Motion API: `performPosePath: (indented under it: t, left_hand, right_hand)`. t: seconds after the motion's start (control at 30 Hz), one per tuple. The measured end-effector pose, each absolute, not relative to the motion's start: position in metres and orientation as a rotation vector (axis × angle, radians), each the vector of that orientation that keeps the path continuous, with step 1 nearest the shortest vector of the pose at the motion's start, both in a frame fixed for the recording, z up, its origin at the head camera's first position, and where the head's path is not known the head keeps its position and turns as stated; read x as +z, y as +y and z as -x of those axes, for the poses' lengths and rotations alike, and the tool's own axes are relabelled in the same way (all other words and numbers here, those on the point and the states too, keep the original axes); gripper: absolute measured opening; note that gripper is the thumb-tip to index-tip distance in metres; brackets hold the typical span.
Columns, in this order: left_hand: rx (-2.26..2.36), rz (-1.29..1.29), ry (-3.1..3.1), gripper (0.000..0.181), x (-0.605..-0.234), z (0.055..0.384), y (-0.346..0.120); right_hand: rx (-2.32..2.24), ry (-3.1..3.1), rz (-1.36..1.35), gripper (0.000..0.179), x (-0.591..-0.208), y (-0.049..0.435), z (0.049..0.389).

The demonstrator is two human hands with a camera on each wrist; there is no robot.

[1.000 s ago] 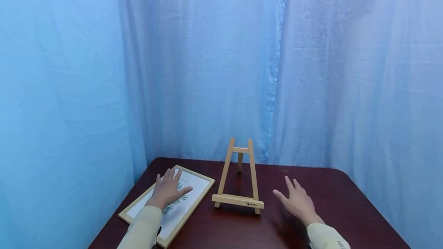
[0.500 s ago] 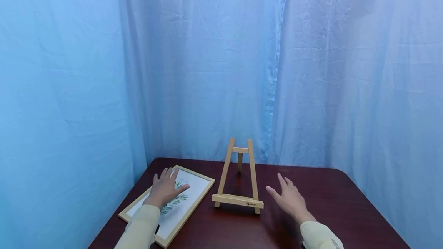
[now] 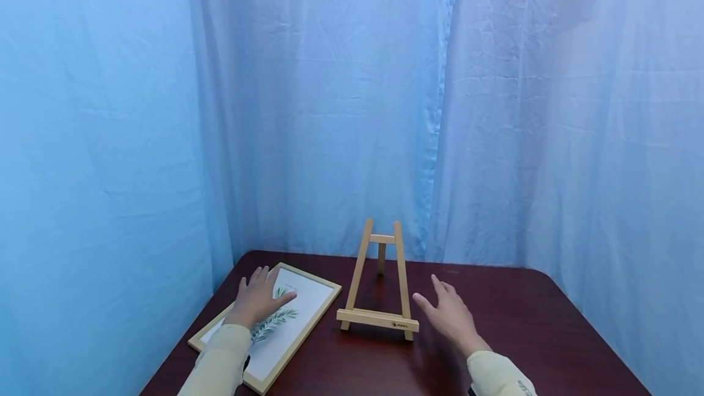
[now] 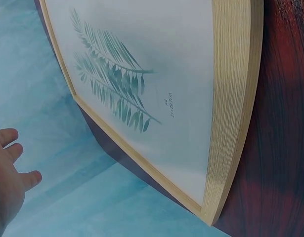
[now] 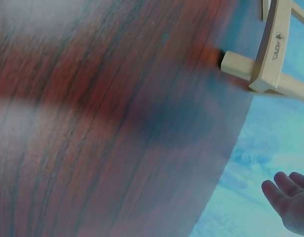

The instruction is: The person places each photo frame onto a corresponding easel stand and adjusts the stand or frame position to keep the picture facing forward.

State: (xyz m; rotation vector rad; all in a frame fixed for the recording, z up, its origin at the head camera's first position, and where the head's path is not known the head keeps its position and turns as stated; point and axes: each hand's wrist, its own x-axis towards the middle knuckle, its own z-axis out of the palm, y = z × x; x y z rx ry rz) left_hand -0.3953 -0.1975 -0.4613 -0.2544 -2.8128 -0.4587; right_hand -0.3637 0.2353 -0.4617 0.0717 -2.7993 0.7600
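A light wooden picture frame lies flat and slanted at the left of the table, with a green leaf print behind its pane. Above the frame hovers my left hand, fingers spread and holding nothing. A small wooden easel stands upright near the middle, its ledge facing me and a dark mark on the ledge's right end. To the right of the easel my right hand hangs over the table with fingers extended and nothing in it. In the right wrist view the easel's foot shows at top right.
The dark red-brown table has rounded far corners. Blue curtains hang behind it and along both sides, close to its edges. The easel stands just right of the picture frame.
My right hand has drifted left toward the easel. My left hand has shifted slightly left over the picture frame, uncovering more of the leaf print. Easel and frame stay put.
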Motion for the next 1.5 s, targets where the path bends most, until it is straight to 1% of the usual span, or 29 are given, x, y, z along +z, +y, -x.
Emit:
performPosePath:
  t: [0.13, 0.23, 0.37, 0.63, 0.83, 1.03, 1.5]
  left_hand:
    - [-0.456, 0.253, -2.787, 0.087, -0.463, 0.397, -0.201]
    - [-0.441, 0.241, -2.785, 0.087, -0.464, 0.399, -0.205]
    - [-0.419, 0.205, -2.797, 0.090, -0.466, 0.400, -0.210]
    - [-0.444, 0.158, -2.836, 0.092, -0.462, 0.396, -0.216]
    - [-0.411, 0.170, -2.832, 0.098, -0.463, 0.397, -0.222]
    - [-0.429, 0.162, -2.832, 0.093, -0.465, 0.396, -0.229]
    - [-0.419, 0.138, -2.865, 0.092, -0.462, 0.391, -0.240]
  right_hand:
    - [0.796, -2.783, -0.069, 0.089, -0.458, 0.228, 0.362]
    - [0.823, -2.766, -0.062, 0.084, -0.455, 0.222, 0.362]
    - [0.867, -2.745, -0.061, 0.078, -0.451, 0.213, 0.362]
    - [0.998, -2.681, -0.094, 0.081, -0.445, 0.196, 0.356]
    - [1.046, -2.663, -0.117, 0.083, -0.446, 0.186, 0.356]
    - [1.098, -2.623, -0.132, 0.079, -0.445, 0.173, 0.354]
    - [1.196, -2.578, -0.149, 0.070, -0.447, 0.141, 0.348]
